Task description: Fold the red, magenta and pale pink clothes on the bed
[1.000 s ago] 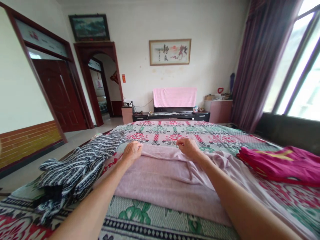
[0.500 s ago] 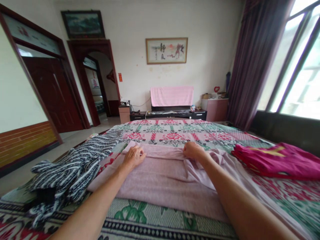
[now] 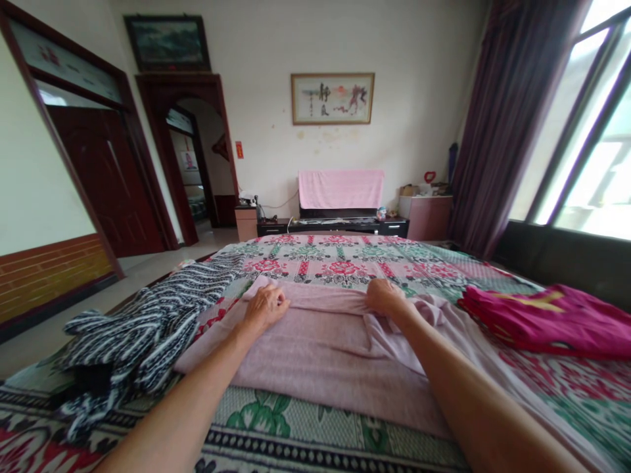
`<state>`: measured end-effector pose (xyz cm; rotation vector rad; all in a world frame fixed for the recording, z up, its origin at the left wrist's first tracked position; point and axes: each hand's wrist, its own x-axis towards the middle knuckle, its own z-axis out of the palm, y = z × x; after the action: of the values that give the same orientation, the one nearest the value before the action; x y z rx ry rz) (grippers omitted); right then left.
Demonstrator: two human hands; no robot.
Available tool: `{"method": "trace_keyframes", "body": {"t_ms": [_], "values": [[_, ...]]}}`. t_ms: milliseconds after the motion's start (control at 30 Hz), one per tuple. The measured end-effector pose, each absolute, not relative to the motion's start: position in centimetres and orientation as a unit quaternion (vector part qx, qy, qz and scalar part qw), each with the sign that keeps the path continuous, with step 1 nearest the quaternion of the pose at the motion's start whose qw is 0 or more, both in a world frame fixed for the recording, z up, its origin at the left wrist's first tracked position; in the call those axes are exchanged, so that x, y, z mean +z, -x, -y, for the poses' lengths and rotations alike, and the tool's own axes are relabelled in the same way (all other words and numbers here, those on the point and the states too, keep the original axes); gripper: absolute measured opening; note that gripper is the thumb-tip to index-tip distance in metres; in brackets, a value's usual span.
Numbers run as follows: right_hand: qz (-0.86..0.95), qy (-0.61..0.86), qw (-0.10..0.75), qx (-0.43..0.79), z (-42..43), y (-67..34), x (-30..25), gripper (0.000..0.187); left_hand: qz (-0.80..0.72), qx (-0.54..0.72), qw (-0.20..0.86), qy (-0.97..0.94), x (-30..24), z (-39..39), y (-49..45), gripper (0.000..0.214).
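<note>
A pale pink garment (image 3: pixel 315 355) lies spread flat on a patterned bed cover (image 3: pixel 345 259). My left hand (image 3: pixel 265 306) rests near its far left corner, fingers curled and pinching the folded top edge. My right hand (image 3: pixel 384 297) is closed on the same far edge further right, where the cloth bunches into a fold. Both forearms stretch over the garment from the near side.
A black-and-white striped garment (image 3: pixel 142 328) lies heaped at the left of the bed. A magenta garment (image 3: pixel 542 318) lies at the right. Beyond the bed stand a low cabinet with a pink cloth (image 3: pixel 341 189), a doorway and dark curtains (image 3: pixel 503 125).
Both hands have slid slightly nearer and outward along the far edge of the pink garment, whose folded edge now lies flatter. The view has shifted a little.
</note>
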<state>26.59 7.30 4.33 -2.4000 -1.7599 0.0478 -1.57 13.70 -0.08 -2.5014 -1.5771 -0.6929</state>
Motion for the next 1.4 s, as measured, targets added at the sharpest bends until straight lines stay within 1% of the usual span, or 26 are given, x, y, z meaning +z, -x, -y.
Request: {"method": "trace_keyframes", "body": {"t_ms": [167,200,333,400,533,600,700,800,867,933,1000,1100,1200,1267,1333,1400], "values": [[0.727,0.674,0.130,-0.002,-7.8,-24.5,3.2,0.035,0.519,-0.221,0.060,0.824,-0.1,-13.8,1.6,0.020],[0.734,0.667,0.131,0.000,-7.9,-24.3,2.9,0.036,0.520,-0.218,0.061,0.823,-0.1,-13.7,1.6,0.020],[0.622,0.776,0.103,0.007,-7.7,-25.3,3.3,0.031,0.520,-0.217,0.061,0.824,-0.1,-13.7,1.6,0.020],[0.584,0.804,0.111,-0.001,-7.3,-26.4,4.3,0.030,0.519,-0.219,0.059,0.824,-0.1,-13.7,1.7,0.020],[0.597,0.783,0.173,-0.033,-6.3,-28.8,6.2,0.030,0.512,-0.228,0.050,0.827,-0.4,-13.9,1.7,0.019],[0.614,0.767,0.184,-0.027,-5.4,-30.4,6.5,0.027,0.510,-0.232,0.046,0.827,-0.5,-14.1,1.8,0.020],[0.632,0.751,0.190,-0.005,-3.6,-33.4,6.1,0.024,0.509,-0.226,0.051,0.829,-0.5,-14.3,1.9,0.020],[0.616,0.758,0.213,-0.020,-1.5,-36.5,5.2,0.025,0.526,-0.194,0.055,0.826,0.3,-14.2,1.7,0.018],[0.599,0.764,0.238,-0.036,-0.4,-38.0,4.7,0.025,0.545,-0.165,0.055,0.820,1.2,-13.9,0.8,0.016],[0.580,0.766,0.274,-0.044,0.5,-38.8,4.2,0.026,0.543,-0.165,0.055,0.821,2.1,-13.0,-1.1,0.017],[0.568,0.762,0.308,-0.045,1.0,-38.9,3.9,0.028,0.503,-0.203,0.042,0.839,2.9,-11.6,-4.1,0.021],[0.592,0.735,0.330,-0.026,1.5,-38.1,3.8,0.029,0.386,-0.243,-0.023,0.890,3.2,-8.9,-9.4,0.025],[0.628,0.714,0.311,0.000,1.8,-37.3,3.9,0.032,0.283,-0.240,-0.049,0.927,3.0,-6.7,-14.0,0.034],[0.636,0.716,0.287,0.004,1.9,-37.3,3.8,0.035,0.242,-0.228,-0.044,0.942,2.6,-6.0,-15.9,0.038],[0.639,0.720,0.271,0.003,1.9,-37.7,3.6,0.035,0.228,-0.213,-0.041,0.949,2.2,-5.7,-17.0,0.036],[0.632,0.726,0.272,0.003,1.7,-38.2,3.3,0.032,0.243,-0.210,-0.056,0.945,1.9,-5.9,-17.6,0.030]]}}
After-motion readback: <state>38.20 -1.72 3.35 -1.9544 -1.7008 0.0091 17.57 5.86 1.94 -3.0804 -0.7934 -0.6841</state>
